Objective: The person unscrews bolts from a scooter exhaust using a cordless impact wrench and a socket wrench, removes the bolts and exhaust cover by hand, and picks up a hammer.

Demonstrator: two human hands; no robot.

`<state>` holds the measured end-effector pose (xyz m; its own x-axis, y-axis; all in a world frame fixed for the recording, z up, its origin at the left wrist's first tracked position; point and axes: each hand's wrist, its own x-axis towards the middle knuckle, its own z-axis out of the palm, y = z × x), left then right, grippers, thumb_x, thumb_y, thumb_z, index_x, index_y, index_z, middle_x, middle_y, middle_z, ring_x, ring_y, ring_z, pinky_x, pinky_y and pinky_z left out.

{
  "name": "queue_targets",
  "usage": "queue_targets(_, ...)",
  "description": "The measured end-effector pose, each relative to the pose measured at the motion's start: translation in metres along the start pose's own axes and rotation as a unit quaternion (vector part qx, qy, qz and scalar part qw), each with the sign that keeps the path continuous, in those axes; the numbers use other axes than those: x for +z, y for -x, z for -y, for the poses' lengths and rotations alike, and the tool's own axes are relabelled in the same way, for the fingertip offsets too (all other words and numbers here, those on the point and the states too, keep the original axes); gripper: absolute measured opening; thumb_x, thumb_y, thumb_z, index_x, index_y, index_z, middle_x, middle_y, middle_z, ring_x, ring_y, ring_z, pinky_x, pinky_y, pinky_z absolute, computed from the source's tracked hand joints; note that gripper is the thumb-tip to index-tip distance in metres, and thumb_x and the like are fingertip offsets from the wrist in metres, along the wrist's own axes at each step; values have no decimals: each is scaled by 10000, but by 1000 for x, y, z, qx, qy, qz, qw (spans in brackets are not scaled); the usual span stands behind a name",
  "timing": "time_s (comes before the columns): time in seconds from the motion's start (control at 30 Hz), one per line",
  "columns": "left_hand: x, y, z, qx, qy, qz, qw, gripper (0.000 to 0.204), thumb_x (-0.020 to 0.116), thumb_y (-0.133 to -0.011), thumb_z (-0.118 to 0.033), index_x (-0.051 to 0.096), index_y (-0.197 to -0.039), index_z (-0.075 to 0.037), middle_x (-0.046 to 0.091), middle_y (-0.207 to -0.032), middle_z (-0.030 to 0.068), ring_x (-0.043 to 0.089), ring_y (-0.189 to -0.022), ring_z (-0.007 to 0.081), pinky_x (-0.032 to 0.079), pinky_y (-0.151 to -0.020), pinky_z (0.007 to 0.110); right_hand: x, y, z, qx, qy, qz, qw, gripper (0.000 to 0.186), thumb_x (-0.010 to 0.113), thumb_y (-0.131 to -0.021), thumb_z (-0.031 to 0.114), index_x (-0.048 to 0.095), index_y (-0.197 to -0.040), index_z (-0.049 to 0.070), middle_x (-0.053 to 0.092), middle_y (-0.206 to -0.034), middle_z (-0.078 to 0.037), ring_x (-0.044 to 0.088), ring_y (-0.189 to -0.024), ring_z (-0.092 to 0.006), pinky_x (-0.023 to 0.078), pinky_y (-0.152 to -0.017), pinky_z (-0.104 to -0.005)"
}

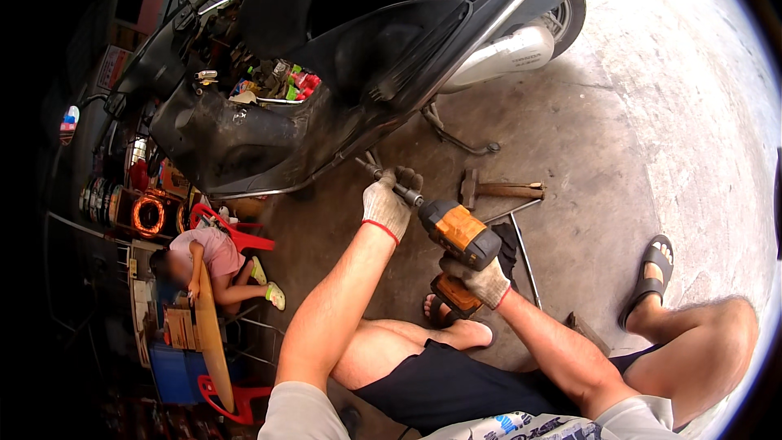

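Note:
My left hand (386, 205), in a white work glove with a red cuff, is closed around a slim metal shaft (366, 167). The shaft points up and left toward the scooter's underside. A metal socket (413, 197) shows at its lower right end, by the nose of an orange and black cordless impact wrench (462, 232). My gloved right hand (481, 279) grips the wrench's handle, above its battery. Just beyond both hands leans a black scooter (326, 106); whether the shaft touches it I cannot tell.
A wooden-handled hammer (509, 190) and a long metal bar (526, 261) lie on the concrete floor right of the wrench. The scooter's stand (464, 143) juts out above them. At left, another person (216, 253) sits on a red chair (244, 236) by a round-edged table (213, 342).

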<state>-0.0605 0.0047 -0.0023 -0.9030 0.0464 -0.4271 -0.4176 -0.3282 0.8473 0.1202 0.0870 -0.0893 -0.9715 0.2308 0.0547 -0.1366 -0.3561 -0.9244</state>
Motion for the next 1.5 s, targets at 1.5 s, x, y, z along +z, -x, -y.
queue_targets(1.5,6,16,49,-96,-135,102,981,247,462,-1054,-248,507,-920,-46,586,-796,131,648,-750,305,570,-759,472,-32,-8,-44,-125,259,-28,957,419,742,-816,197,636,-1207,86,677,-1135,-136,648,-1078,-306,515,-900,-398)
